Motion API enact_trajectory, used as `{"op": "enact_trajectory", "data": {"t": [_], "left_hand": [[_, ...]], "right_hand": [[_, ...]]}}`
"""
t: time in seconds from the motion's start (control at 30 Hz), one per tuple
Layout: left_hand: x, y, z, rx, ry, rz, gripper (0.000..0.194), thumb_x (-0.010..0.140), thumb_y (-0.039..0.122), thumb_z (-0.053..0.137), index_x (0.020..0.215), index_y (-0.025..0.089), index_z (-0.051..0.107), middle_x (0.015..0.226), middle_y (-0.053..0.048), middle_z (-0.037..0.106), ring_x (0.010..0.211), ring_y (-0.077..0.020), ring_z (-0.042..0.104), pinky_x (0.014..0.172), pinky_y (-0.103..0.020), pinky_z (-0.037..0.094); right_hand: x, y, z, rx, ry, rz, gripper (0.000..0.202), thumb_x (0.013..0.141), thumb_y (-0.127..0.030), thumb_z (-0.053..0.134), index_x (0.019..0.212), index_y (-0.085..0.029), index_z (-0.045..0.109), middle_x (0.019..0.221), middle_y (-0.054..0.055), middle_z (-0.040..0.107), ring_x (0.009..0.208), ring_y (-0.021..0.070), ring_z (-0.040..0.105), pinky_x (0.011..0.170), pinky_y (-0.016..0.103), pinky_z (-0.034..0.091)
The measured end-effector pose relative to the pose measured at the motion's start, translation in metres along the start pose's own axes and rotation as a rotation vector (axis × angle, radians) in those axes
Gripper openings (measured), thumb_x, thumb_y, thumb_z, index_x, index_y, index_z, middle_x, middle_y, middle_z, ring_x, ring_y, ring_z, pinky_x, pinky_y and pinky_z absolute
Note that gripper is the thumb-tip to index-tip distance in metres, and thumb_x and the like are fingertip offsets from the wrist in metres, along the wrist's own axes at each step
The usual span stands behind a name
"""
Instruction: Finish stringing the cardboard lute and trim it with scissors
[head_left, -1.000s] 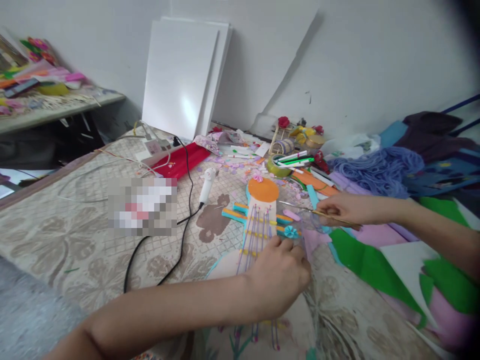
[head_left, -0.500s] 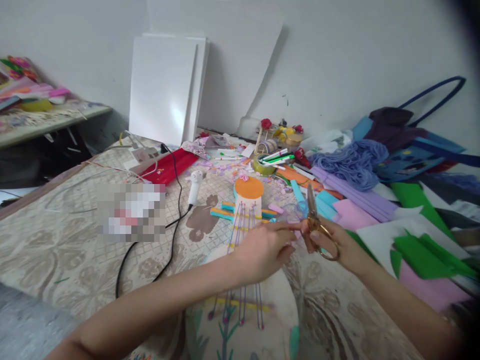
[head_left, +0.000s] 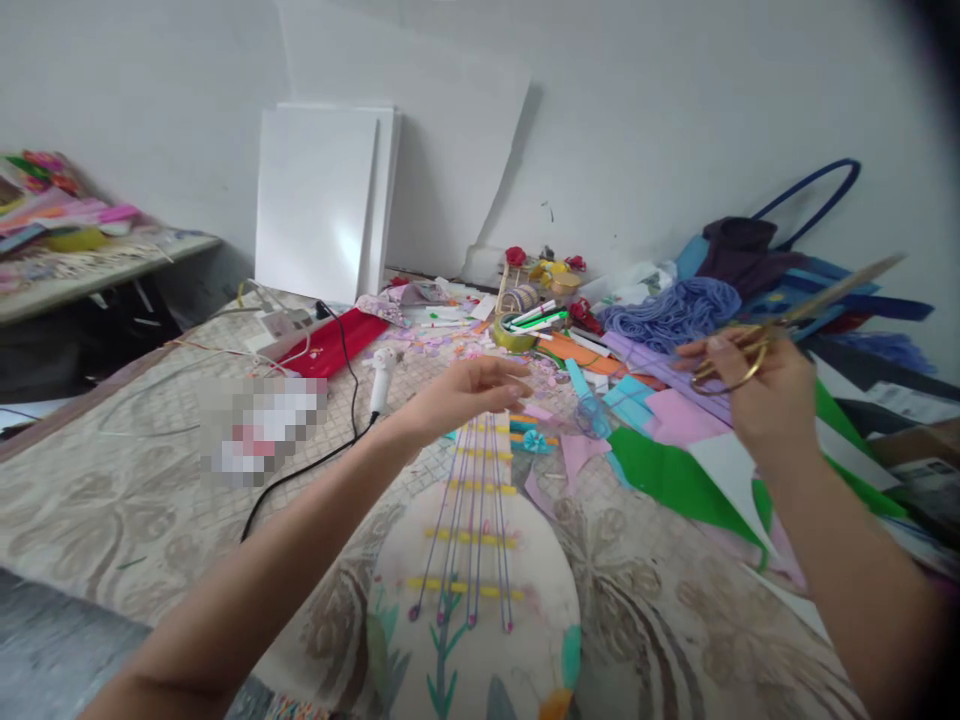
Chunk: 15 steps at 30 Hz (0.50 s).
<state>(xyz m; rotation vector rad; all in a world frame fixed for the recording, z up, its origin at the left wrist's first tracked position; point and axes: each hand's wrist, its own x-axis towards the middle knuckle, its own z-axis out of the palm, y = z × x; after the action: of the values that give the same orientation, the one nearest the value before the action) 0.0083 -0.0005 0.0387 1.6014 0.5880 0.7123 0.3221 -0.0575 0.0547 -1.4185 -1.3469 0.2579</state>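
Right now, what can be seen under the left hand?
Just below the left hand, the stringed neck shows, with purple strings and yellow strips. Whatever lies directly behind the hand is covered.

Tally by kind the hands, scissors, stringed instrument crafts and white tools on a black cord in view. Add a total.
Hands: 2, left hand and right hand
Scissors: 1
Stringed instrument craft: 1
White corded tool: 1
Total: 5
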Motion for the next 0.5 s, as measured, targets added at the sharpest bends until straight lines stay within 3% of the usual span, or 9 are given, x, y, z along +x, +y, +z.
{"op": "enact_trajectory", "data": {"t": [0.07,0.13,0.17,0.23,0.37,0.5], "left_hand": [[0.000,-0.008,-0.012,0.197,0.168,0.021,0.025,0.082,0.022,0.059,0.105,0.015,0.062,0.100,-0.010,0.070,0.088,-0.0177,0.067,0.078,-0.033,0.053],[0.003,-0.019,-0.019,0.403,0.290,0.052,0.020,0.079,0.020,0.060,0.098,0.014,0.065,0.093,-0.009,0.071,0.084,-0.0173,0.066,0.076,-0.032,0.053],[0.005,-0.024,-0.022,0.480,0.313,0.064,0.017,0.079,0.019,0.059,0.094,0.014,0.066,0.091,-0.008,0.071,0.083,-0.0168,0.066,0.076,-0.032,0.053],[0.008,-0.030,-0.023,0.580,0.314,0.071,0.014,0.078,0.017,0.058,0.090,0.015,0.066,0.089,-0.007,0.071,0.081,-0.0160,0.066,0.076,-0.031,0.053],[0.010,-0.037,-0.022,0.638,0.316,0.054,0.014,0.079,0.016,0.056,0.087,0.016,0.067,0.089,-0.006,0.072,0.079,-0.0156,0.066,0.075,-0.030,0.052],[0.011,-0.049,-0.024,0.655,0.292,0.034,0.014,0.079,0.014,0.055,0.086,0.015,0.067,0.088,-0.006,0.073,0.079,-0.0159,0.066,0.075,-0.029,0.052]], "right_hand": [[-0.003,0.012,-0.015,-0.103,-0.033,0.035,0.025,0.081,-0.051,0.057,0.079,-0.027,0.052,0.076,0.004,0.065,0.056,0.0197,0.057,0.049,0.034,0.041],[-0.014,0.029,-0.020,-0.492,-0.243,0.077,0.030,0.083,-0.055,0.049,0.077,-0.026,0.055,0.058,0.002,0.059,0.048,0.0188,0.053,0.048,0.033,0.039],[-0.022,0.038,-0.018,-0.557,-0.303,0.083,0.027,0.080,-0.053,0.054,0.078,-0.026,0.058,0.058,0.002,0.061,0.050,0.0201,0.055,0.049,0.033,0.038],[-0.040,0.053,-0.009,-0.658,-0.338,0.069,0.023,0.072,-0.046,0.064,0.078,-0.024,0.062,0.066,0.004,0.065,0.059,0.0235,0.060,0.052,0.032,0.036],[-0.070,0.068,0.009,-1.027,-0.434,0.032,0.028,0.083,-0.046,0.051,0.095,-0.024,0.064,0.092,0.006,0.070,0.072,0.0264,0.065,0.053,0.032,0.038],[-0.076,0.066,0.008,-1.057,-0.478,-0.047,0.029,0.087,-0.040,0.047,0.102,-0.021,0.064,0.102,0.009,0.068,0.082,0.0282,0.065,0.057,0.035,0.044]]}}
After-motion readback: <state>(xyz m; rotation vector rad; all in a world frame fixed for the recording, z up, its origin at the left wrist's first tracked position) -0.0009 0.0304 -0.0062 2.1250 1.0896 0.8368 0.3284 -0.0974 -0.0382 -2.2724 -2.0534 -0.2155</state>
